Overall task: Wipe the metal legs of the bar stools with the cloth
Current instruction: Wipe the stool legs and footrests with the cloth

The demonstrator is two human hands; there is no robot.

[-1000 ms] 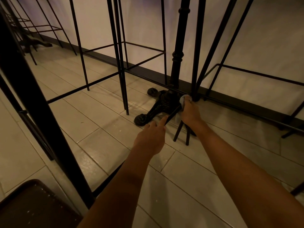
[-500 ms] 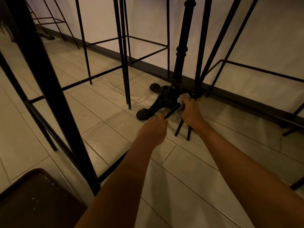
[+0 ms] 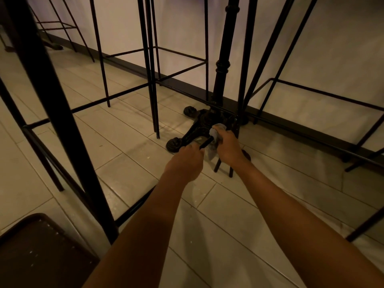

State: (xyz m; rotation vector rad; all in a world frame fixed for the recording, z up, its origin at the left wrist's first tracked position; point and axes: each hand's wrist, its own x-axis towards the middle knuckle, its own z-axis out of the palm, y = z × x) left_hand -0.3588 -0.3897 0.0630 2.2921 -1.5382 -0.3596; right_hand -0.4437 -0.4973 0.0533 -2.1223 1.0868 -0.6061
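Black metal bar stool legs [image 3: 241, 80] rise from the tiled floor, joined low down by a thin black foot rail [image 3: 205, 144]. My right hand [image 3: 227, 149] grips a pale grey cloth [image 3: 213, 151] wrapped round that rail near where it meets the leg. Just to its left, my left hand [image 3: 185, 163] holds the same rail with curled fingers. The rail's stretch between my hands shows; the rest under them is hidden.
An ornate cast-iron table base [image 3: 199, 125] with scrolled feet stands right behind my hands. More stool frames [image 3: 151, 80] stand left and right along the wall skirting [image 3: 128, 66]. A thick black leg [image 3: 54, 113] crosses the near left, above a dark brown seat [image 3: 37, 254].
My view has shifted a little. The right hand with the cloth has slid slightly back along the rail toward the left hand, which has closed round the rail.
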